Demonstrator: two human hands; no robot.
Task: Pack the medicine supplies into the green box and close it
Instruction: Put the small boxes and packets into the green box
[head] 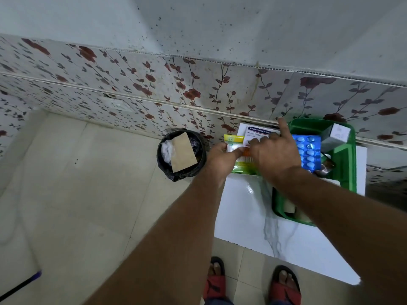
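The green box [346, 164] stands open on a white marble-look table [246, 216] at the right. Inside it lie a blue blister pack of tablets [309, 151], a white-grey carton [334, 134] and other small items partly hidden by my right arm. To the box's left lie a white Hansaplast plaster box [257, 130] and a green-yellow packet of cotton swabs [240, 160]. My left hand [220, 159] grips the swab packet's left edge. My right hand [275, 153] rests on the same packet and the plaster box, fingers curled, index finger pointing up.
A black bin [181, 155] with a liner, white waste and a brown card stands on the floor left of the table. A floral-tiled wall runs right behind the table. Beige floor tiles lie to the left, and my sandalled feet [251, 280] are below.
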